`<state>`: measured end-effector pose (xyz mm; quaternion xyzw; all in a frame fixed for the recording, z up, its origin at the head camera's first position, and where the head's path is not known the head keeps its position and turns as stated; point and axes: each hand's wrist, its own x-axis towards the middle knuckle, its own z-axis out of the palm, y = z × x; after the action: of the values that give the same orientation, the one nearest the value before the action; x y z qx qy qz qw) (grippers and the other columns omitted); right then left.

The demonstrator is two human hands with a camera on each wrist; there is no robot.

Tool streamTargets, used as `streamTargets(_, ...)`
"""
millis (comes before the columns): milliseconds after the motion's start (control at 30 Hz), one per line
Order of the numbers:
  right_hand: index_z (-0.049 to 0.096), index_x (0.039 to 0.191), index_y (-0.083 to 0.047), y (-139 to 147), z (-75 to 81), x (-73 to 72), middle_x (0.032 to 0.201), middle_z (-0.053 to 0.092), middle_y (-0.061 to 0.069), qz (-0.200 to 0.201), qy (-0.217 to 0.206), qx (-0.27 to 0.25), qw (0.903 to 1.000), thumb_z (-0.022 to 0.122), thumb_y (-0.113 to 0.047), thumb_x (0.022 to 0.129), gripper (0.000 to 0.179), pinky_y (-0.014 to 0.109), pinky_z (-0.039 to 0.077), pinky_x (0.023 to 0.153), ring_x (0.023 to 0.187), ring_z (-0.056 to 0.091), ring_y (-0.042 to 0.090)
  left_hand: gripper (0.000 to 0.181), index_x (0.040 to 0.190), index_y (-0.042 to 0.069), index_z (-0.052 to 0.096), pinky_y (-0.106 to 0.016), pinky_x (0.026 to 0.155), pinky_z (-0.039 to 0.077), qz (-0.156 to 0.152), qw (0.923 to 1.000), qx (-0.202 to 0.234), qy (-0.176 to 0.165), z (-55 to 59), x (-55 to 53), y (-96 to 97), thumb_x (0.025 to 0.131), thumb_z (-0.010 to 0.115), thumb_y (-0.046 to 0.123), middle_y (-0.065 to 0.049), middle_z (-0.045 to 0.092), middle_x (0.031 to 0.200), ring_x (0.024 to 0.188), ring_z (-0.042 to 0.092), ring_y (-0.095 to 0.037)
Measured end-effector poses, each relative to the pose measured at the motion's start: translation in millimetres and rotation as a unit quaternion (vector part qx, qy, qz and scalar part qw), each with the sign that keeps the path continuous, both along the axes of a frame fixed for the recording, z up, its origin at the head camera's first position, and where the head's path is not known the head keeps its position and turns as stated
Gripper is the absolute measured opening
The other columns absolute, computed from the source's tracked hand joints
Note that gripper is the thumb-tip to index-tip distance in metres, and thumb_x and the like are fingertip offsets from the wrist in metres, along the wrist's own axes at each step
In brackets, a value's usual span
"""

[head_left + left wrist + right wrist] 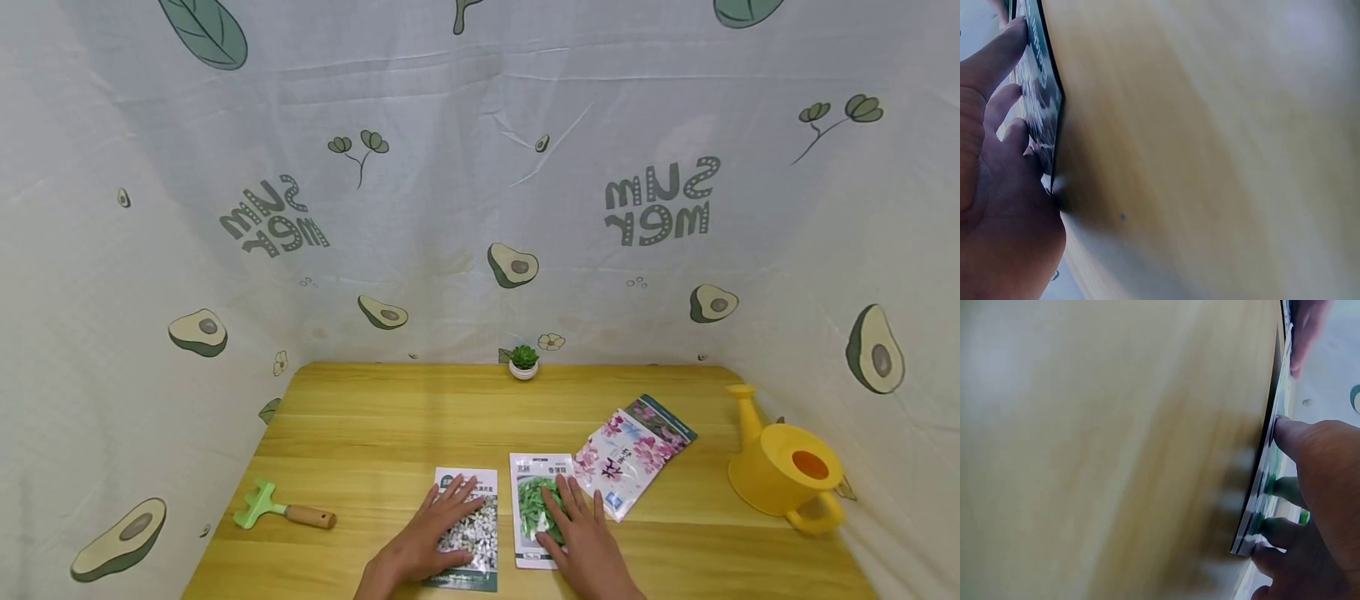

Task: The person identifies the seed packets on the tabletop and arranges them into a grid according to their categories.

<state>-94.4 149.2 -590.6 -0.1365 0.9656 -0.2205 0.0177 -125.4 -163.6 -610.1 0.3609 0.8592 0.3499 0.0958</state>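
Note:
Two seed packets lie side by side at the front middle of the wooden table in the head view. On the left one, a packet with white flowers [480,533], my left hand [438,533] rests with fingers spread. My right hand [585,542] lies with spread fingers over the packet with green leaves [527,500]. In the left wrist view the left thumb [1004,53] touches the white-flower packet [1041,94]. The right wrist view has the right hand [1316,506] with its fingertips on the green-leaf packet [1263,487].
Behind my right hand, a pink-flower packet [622,458] overlaps another packet [660,417]. A yellow watering can [772,471] stands at the right. A small green hand rake [262,504] with a wooden handle lies at the left. A potted succulent [523,362] stands at the table's back edge.

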Motion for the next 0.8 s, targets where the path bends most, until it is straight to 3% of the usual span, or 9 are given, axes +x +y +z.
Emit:
streamTargets(100, 0.058, 0.154, -0.003, -2, -2.0, 1.6, 0.166, 0.043, 0.028, -0.005, -0.002, 0.008, 1.0, 0.074, -0.04, 0.101, 0.067, 0.08, 0.018, 0.122, 0.155, 0.036, 0.051, 0.077, 0.168, 0.021, 0.04, -0.021, 0.127, -0.016, -0.004, 0.9999, 0.005, 0.012, -5.0, -1.2, -0.6, 0.102, 0.072, 0.044, -0.012, 0.027, 0.178, 0.167, 0.014, -0.03)
streamTargets(200, 0.058, 0.155, -0.004, -3, -3.3, 3.3, 0.166, 0.043, 0.027, -0.009, -0.003, 0.016, 0.9998, 0.074, -0.04, 0.101, 0.067, 0.08, 0.02, 0.122, 0.156, 0.036, 0.05, 0.079, 0.168, 0.022, 0.04, -0.017, 0.124, -0.018, -0.003, 1.0, 0.008, 0.003, -5.8, -1.5, -0.5, 0.101, 0.073, 0.045, -0.01, 0.026, 0.179, 0.167, 0.013, -0.028)
streamTargets(433, 0.057, 0.156, -0.005, -7, -1.7, 5.9, 0.167, 0.042, 0.026, -0.015, -0.024, 0.018, 0.9994, 0.073, -0.042, 0.101, 0.069, 0.079, 0.021, 0.122, 0.157, 0.033, 0.05, 0.077, 0.168, 0.021, 0.04, -0.021, 0.126, -0.017, -0.005, 0.9999, 0.012, -0.002, -1.4, -0.9, -1.2, 0.102, 0.074, 0.042, -0.012, 0.027, 0.178, 0.167, 0.014, -0.03)
streamTargets(667, 0.057, 0.156, -0.005, -7, -0.7, 8.0, 0.168, 0.041, 0.026, -0.021, -0.036, 0.007, 0.9991, 0.075, -0.042, 0.1, 0.069, 0.08, 0.02, 0.122, 0.158, 0.031, 0.051, 0.076, 0.168, 0.021, 0.04, -0.035, 0.134, -0.008, -0.003, 0.9999, 0.001, -0.016, 6.3, -1.4, 2.4, 0.103, 0.072, 0.042, -0.012, 0.027, 0.178, 0.167, 0.015, -0.032)
streamTargets(800, 0.057, 0.156, -0.006, -7, -2.5, 8.4, 0.168, 0.041, 0.025, -0.018, -0.044, 0.0, 0.9989, 0.076, -0.042, 0.1, 0.07, 0.081, 0.021, 0.121, 0.158, 0.031, 0.051, 0.076, 0.168, 0.019, 0.041, -0.03, 0.131, -0.013, 0.0, 0.9999, 0.003, -0.017, 5.1, -2.6, 5.0, 0.103, 0.072, 0.042, -0.013, 0.027, 0.178, 0.167, 0.014, -0.032)
